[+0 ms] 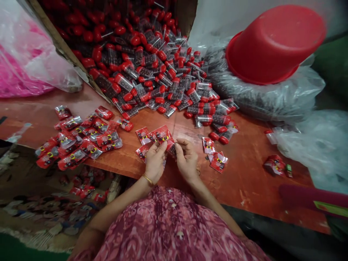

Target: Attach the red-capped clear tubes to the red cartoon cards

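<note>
A red printed plastic packet [164, 132] is held up between both hands over the table's front part. My left hand [155, 162] pinches its lower left side. My right hand [187, 159] has its thumb and fingers closed at the lower right corner, where something dark shows that I cannot make out. Under and beside my left hand lie a few more flat red packets [141, 135]. Right of my right hand is a small group of similar flat packets [218, 161]. A pile of filled red packets [81, 139] sits to the left.
Clear tubes with red caps [152, 72] spill from a cardboard box [187, 16] across the back of the orange-red table [244, 181]. A red tub [274, 43] rests upside down on a stuffed plastic bag [250, 94]. A pink-filled bag [29, 54] stands at left.
</note>
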A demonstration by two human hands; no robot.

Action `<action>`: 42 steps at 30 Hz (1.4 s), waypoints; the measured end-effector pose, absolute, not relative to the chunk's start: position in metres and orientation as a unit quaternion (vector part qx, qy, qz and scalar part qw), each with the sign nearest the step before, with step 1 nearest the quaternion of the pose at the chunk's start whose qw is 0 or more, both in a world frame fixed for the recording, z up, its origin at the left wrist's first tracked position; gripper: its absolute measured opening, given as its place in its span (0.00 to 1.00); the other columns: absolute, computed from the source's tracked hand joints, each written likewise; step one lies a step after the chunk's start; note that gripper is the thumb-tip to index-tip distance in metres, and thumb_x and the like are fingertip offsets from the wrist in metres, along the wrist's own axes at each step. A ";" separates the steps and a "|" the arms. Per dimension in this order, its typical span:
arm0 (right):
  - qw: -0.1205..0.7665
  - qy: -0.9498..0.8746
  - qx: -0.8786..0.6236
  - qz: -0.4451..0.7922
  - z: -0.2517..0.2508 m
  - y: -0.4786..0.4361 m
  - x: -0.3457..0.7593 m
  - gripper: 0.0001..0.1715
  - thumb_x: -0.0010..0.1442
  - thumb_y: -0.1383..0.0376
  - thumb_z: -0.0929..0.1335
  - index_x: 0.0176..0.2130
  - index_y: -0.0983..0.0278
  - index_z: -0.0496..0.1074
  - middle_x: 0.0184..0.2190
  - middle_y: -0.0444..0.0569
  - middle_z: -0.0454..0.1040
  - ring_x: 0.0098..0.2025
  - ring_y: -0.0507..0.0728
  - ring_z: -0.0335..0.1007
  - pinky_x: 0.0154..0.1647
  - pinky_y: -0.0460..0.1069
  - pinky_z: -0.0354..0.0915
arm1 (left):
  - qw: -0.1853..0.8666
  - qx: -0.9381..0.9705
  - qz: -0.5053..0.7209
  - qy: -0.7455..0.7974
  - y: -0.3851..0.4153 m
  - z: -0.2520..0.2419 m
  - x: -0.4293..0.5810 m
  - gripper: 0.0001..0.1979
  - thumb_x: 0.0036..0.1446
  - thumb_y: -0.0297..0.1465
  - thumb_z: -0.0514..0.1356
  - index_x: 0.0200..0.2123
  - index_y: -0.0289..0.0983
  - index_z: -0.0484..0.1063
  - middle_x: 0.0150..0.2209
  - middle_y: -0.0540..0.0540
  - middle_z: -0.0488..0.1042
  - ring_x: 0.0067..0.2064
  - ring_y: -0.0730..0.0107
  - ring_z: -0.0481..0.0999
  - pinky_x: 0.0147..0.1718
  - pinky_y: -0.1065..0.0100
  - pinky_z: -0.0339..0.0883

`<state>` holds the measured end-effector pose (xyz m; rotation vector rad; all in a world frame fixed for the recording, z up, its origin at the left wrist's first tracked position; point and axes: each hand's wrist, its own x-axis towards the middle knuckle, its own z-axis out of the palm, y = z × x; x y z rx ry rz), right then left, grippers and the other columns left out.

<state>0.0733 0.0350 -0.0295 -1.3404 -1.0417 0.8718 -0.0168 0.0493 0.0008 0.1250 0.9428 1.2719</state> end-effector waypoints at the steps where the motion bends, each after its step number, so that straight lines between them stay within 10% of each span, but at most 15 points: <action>1: 0.576 -0.438 -0.576 0.379 -0.029 0.036 0.073 0.10 0.57 0.59 0.66 0.39 0.62 0.67 0.32 0.45 0.74 0.31 0.51 0.71 0.30 0.47 0.69 | 0.703 0.055 0.571 0.421 0.048 0.000 -0.016 0.15 0.35 0.30 0.71 0.29 0.34 0.73 0.27 0.51 0.77 0.27 0.79 0.75 0.30 0.77 0.65; 5: 0.566 -0.411 -0.589 0.406 -0.026 0.039 0.075 0.11 0.58 0.58 0.65 0.38 0.62 0.66 0.26 0.42 0.71 0.23 0.50 0.66 0.20 0.45 0.64 | 0.701 0.084 0.569 0.422 0.043 -0.003 -0.015 0.15 0.34 0.31 0.71 0.27 0.34 0.72 0.27 0.51 0.77 0.28 0.79 0.74 0.32 0.76 0.65; 12: 0.568 -0.521 -0.576 0.271 -0.028 0.038 0.074 0.08 0.60 0.62 0.63 0.39 0.61 0.68 0.34 0.46 0.73 0.36 0.52 0.69 0.39 0.48 0.67 | 0.692 0.161 0.561 0.424 0.045 -0.005 -0.023 0.16 0.36 0.38 0.70 0.25 0.34 0.72 0.25 0.51 0.76 0.26 0.79 0.72 0.31 0.75 0.65; 20: 0.526 -0.475 -0.532 0.463 -0.024 0.041 0.073 0.18 0.58 0.53 0.64 0.45 0.60 0.63 0.34 0.45 0.71 0.31 0.51 0.69 0.31 0.46 0.67 | 0.665 0.173 0.567 0.453 0.063 -0.004 -0.032 0.17 0.35 0.38 0.70 0.26 0.34 0.72 0.26 0.50 0.77 0.26 0.76 0.74 0.30 0.72 0.66; 36: 0.470 -0.440 -0.488 0.590 -0.016 0.041 0.064 0.22 0.48 0.47 0.69 0.28 0.62 0.66 0.19 0.39 0.71 0.14 0.48 0.62 0.15 0.44 0.59 | 0.716 0.222 0.497 0.438 0.061 -0.004 -0.035 0.18 0.39 0.43 0.68 0.23 0.34 0.70 0.13 0.56 0.62 0.14 0.81 0.60 0.12 0.75 0.51; 42: 0.461 -0.564 -0.559 0.396 -0.034 0.052 0.067 0.25 0.46 0.47 0.71 0.17 0.61 0.62 0.13 0.38 0.63 0.16 0.48 0.56 0.18 0.44 0.56 | 0.799 0.130 0.428 0.402 0.062 -0.008 -0.036 0.09 0.41 0.32 0.67 0.25 0.32 0.74 0.21 0.49 0.74 0.24 0.76 0.72 0.24 0.75 0.65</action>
